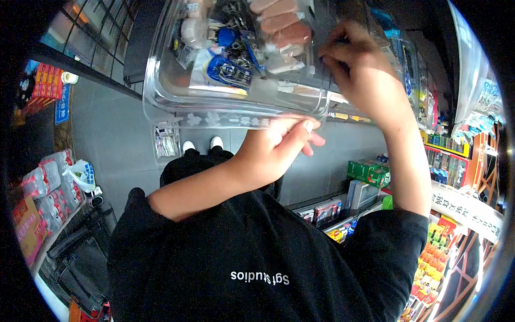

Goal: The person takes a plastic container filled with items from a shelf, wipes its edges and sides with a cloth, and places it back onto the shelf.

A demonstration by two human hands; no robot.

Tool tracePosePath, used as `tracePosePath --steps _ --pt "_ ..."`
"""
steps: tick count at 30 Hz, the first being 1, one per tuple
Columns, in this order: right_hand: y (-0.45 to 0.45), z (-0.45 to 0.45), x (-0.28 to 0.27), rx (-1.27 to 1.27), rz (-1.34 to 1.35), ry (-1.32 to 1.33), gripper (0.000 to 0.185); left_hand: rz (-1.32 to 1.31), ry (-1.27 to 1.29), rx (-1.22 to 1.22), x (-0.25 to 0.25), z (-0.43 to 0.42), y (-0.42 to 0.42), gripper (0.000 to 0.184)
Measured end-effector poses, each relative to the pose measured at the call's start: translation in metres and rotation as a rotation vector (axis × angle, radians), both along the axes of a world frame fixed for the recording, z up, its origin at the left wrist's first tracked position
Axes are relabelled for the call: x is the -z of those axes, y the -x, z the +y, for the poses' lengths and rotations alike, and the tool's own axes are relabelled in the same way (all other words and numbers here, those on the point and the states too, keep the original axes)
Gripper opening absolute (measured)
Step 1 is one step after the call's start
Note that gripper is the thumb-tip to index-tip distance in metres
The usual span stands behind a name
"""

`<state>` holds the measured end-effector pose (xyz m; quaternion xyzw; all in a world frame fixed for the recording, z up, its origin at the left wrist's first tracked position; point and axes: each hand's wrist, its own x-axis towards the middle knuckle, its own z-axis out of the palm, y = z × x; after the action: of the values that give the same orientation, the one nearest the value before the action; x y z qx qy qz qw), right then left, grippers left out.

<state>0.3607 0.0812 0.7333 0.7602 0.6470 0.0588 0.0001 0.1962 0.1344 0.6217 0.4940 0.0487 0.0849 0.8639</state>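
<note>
A clear plastic bin (171, 99) spans the top centre of the head view. Blue-backed packs with small metal parts (230, 71) lie inside it, beside several rounded pink and peach pieces (289, 35) whose kind I cannot make out. My left hand (279, 140) is closed on the bin's near lower edge, thumb in front and fingers partly hidden under it. My right hand (359, 61) is at the bin's right side, fingers bent and fingertips close to the wall. Motion smears them, so whether they grip anything is unclear.
Packed drink bottles (48, 182) stand at far left above a black bag (80, 263). A small clear bin (167, 142) rests on the grey floor near my shoes (216, 142). To the right are green boxes (370, 173) and shelves of colourful packets (434, 257).
</note>
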Motion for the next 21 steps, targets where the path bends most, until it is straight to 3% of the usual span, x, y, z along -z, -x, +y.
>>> tracePosePath --steps 6,11,13,14,16,20,21 --pt "-0.027 0.008 0.005 0.079 -0.101 -0.089 0.015 -0.011 -0.043 0.051 -0.003 0.010 0.008 0.030" --pt "-0.010 0.002 0.012 0.218 -0.033 -0.064 0.014 -0.008 -0.016 0.016 -0.001 0.009 0.009 0.030" --pt "0.025 -0.007 0.009 0.171 0.064 -0.045 0.014 -0.003 -0.020 0.016 0.000 0.008 0.011 0.030" --pt "0.036 -0.012 0.005 0.201 0.238 0.068 0.014 0.010 -0.024 0.023 0.000 0.008 0.010 0.030" --pt "0.056 -0.017 0.001 0.159 0.321 -0.022 0.013 0.016 -0.068 0.045 0.000 0.011 0.008 0.030" --pt "0.036 -0.013 -0.001 0.157 0.348 -0.030 0.011 -0.049 -0.045 0.017 -0.002 0.008 0.006 0.031" --pt "0.027 -0.010 0.003 0.150 0.241 -0.055 0.011 -0.028 -0.002 0.012 -0.002 0.007 0.007 0.031"
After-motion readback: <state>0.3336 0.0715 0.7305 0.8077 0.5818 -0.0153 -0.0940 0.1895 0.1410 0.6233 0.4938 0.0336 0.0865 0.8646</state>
